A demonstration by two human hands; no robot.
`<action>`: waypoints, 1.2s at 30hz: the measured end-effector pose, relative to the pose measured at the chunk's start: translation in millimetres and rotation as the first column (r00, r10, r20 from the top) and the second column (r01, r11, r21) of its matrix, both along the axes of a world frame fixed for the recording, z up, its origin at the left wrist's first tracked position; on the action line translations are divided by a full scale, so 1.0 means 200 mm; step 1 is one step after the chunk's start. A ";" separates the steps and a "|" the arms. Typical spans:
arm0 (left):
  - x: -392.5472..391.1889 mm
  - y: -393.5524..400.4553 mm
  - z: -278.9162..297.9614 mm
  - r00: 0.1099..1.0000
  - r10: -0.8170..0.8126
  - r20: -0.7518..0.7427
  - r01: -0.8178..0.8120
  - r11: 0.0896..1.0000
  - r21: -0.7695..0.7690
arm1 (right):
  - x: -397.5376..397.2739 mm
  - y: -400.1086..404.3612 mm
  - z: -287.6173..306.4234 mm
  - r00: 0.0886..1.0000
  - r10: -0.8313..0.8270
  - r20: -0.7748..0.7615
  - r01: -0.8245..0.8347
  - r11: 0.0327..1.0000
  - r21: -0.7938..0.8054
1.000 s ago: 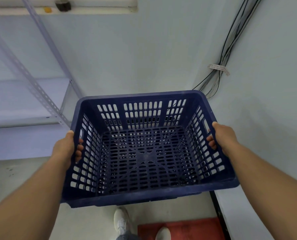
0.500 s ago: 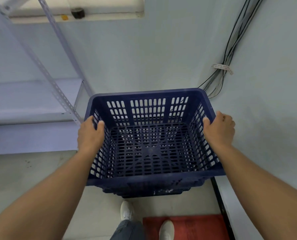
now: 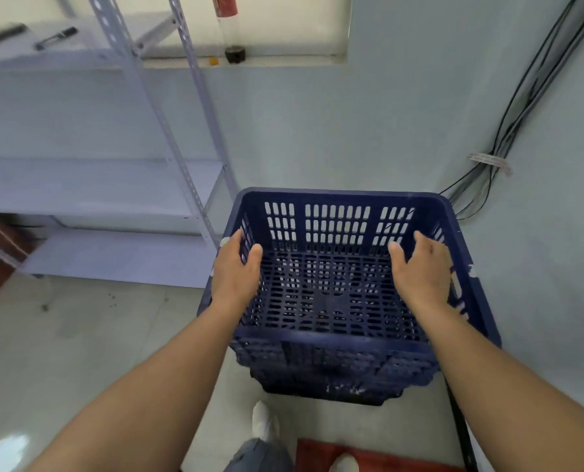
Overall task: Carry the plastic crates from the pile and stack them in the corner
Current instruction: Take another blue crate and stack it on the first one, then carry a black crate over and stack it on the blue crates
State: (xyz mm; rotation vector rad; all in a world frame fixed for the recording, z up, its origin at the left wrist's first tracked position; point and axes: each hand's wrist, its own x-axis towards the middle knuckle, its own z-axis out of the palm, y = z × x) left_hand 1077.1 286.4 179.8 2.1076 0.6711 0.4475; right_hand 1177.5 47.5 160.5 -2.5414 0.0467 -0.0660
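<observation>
A dark blue slatted plastic crate (image 3: 335, 223) sits in the corner, nested on top of other blue crates (image 3: 331, 376) whose lower walls show beneath it. My left hand (image 3: 236, 270) grips the crate's left rim, thumb inside and fingers outside. Over on the right rim, my right hand (image 3: 423, 267) holds on with its thumb inside the crate and its fingers draped over the edge. The crate is empty and sits level.
A pale metal shelving rack (image 3: 113, 185) stands to the left against the wall. Black cables (image 3: 508, 131) run down the right wall into the corner. A red mat (image 3: 318, 454) and my shoes (image 3: 265, 420) are on the floor below. A bottle (image 3: 227, 28) stands on the window ledge.
The crate has gone down from chest height onto the stack in the corner. Both hands shifted from the side handles to the top rims.
</observation>
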 end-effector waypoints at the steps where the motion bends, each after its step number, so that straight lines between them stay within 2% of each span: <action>1: -0.02 0.00 0.01 1.000 -0.001 0.012 0.001 1.000 0.008 | -0.01 0.02 0.01 1.000 0.011 0.003 -0.011 1.000 0.004; 9: -0.07 0.05 0.03 0.998 -0.058 -0.027 0.057 0.997 -0.055 | -0.14 0.07 0.09 0.999 -0.015 0.032 0.015 1.000 0.016; 19: -0.16 -0.05 0.06 0.923 -0.386 -0.006 0.383 0.919 -0.092 | -0.57 0.03 0.15 0.961 -0.275 0.032 0.274 0.961 0.047; 23: -0.21 -0.15 0.04 0.843 -0.537 -0.039 0.531 0.841 -0.099 | -0.80 -0.04 0.15 0.908 -0.418 0.027 0.416 0.907 0.059; 28: -0.34 -0.35 0.00 0.696 -0.717 -0.038 0.707 0.694 -0.139 | -1.13 -0.15 0.13 0.798 -0.602 -0.028 0.602 0.798 0.031; 36: -0.63 -0.70 -0.04 0.469 -0.883 -0.018 0.866 0.464 -0.190 | -1.64 -0.31 0.05 0.627 -0.778 -0.052 0.779 0.622 0.083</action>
